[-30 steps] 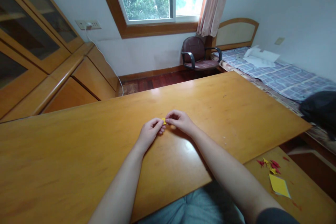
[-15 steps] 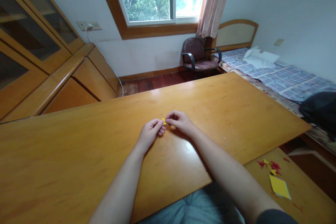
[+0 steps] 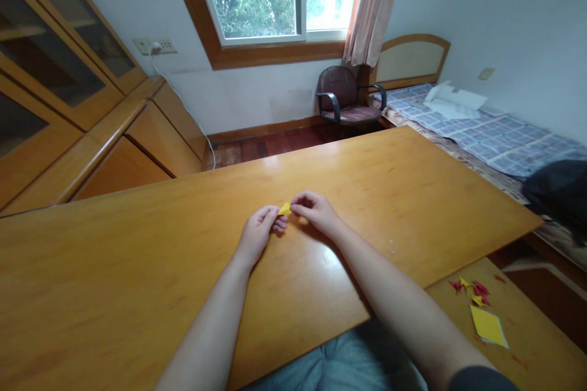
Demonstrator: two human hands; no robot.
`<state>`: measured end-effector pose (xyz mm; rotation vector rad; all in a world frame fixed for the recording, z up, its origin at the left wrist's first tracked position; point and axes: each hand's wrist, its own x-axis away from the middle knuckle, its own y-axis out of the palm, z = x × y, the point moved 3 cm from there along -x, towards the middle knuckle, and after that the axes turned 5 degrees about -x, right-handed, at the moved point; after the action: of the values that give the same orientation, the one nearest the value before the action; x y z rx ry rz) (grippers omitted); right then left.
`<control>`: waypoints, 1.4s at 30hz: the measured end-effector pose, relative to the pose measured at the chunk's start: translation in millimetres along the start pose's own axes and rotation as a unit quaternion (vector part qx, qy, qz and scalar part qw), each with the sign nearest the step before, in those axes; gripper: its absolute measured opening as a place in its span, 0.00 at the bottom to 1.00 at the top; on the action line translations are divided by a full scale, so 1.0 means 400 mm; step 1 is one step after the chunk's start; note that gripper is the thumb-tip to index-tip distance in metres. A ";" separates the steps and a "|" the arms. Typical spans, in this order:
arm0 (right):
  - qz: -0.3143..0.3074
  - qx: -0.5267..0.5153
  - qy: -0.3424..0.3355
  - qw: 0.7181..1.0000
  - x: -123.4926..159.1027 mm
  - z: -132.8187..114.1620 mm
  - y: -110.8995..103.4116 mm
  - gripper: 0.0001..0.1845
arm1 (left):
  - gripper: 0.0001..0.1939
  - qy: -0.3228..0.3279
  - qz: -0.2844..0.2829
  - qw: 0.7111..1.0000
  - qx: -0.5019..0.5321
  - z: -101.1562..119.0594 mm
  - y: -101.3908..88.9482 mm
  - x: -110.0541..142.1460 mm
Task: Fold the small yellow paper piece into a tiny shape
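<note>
A small folded piece of yellow paper point(image 3: 285, 209) is held just above the middle of the wooden table point(image 3: 151, 263). My left hand point(image 3: 261, 229) pinches its left end between thumb and fingers. At its right end, my right hand point(image 3: 316, 211) grips it with thumb and forefinger. The paper looks pointed, like a narrow kite or triangle, and its tips are partly covered by my fingers.
On a lower surface point(image 3: 458, 324) at the right lie several small red and yellow folded paper pieces point(image 3: 477, 293) and a stack of yellow paper squares point(image 3: 488, 326). A chair point(image 3: 342, 95) and a bed point(image 3: 509, 140) stand beyond the table.
My left hand has shifted slightly left and down along the yellow paper, so more of the paper shows between my hands. My right hand has barely moved.
</note>
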<state>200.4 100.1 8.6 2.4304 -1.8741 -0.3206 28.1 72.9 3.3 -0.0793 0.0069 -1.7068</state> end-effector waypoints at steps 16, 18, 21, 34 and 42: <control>0.001 0.036 -0.004 0.999 -0.002 0.000 -0.002 0.10 | 0.19 0.055 0.057 0.996 -0.037 0.020 -0.003 0.003; -0.002 0.038 -0.005 0.999 -0.002 0.000 -0.002 0.11 | 0.19 0.058 0.062 0.995 -0.046 0.024 -0.003 0.004; -0.005 0.044 -0.008 0.999 -0.003 -0.001 -0.002 0.12 | 0.19 0.062 0.066 0.994 -0.064 0.029 -0.003 0.006; -0.010 0.079 -0.058 0.995 -0.006 -0.017 -0.002 0.14 | 0.13 0.098 0.073 0.981 -0.152 0.032 -0.004 0.012; -0.025 0.048 -0.059 0.997 -0.007 -0.018 -0.003 0.14 | 0.08 0.215 0.073 0.928 -0.295 0.061 0.008 0.030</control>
<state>202.3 102.5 15.9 2.5791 -1.9198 -0.3928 31.0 61.7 28.2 -0.1455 0.8380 -1.4931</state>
